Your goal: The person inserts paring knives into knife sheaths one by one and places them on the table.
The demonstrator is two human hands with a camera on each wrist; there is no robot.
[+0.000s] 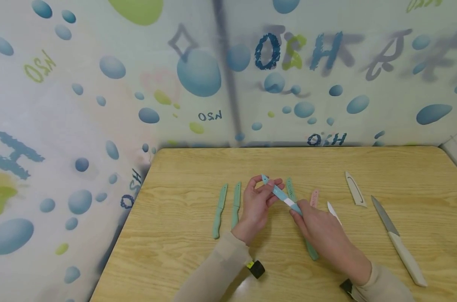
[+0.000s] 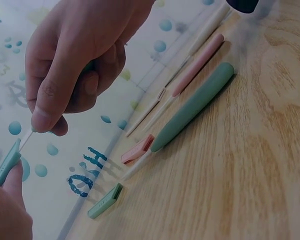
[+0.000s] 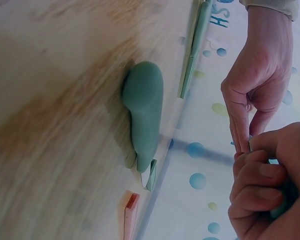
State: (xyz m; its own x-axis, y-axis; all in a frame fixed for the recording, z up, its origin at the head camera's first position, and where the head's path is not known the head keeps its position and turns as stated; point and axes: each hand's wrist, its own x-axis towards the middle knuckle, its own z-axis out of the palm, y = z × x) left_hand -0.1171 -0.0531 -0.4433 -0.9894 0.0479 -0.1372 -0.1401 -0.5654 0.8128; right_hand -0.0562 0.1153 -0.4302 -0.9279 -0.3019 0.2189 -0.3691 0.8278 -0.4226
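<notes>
Over the middle of the table, my right hand [image 1: 324,230] grips the handle of a small light-blue knife [image 1: 296,208]. My left hand [image 1: 256,205] pinches its light-blue blade sheath [image 1: 278,191] between thumb and fingers. The sheath covers the tip end of the pale blade, and a short stretch of blade shows between the sheath and my right fingers. Most of the handle is hidden in my right palm. Below the hands lies an unsheathed green-handled knife [image 2: 195,107], with a green sheath [image 2: 105,201] off its tip.
Two sheathed green knives [image 1: 220,212] lie left of my left hand. Beyond my right hand are a pink sheath [image 1: 314,198] and a bare-bladed pink-handled knife [image 2: 199,65]. Farther right are a white sheath [image 1: 354,188] and a large white-handled knife [image 1: 406,256], blade exposed. A patterned wall backs the table.
</notes>
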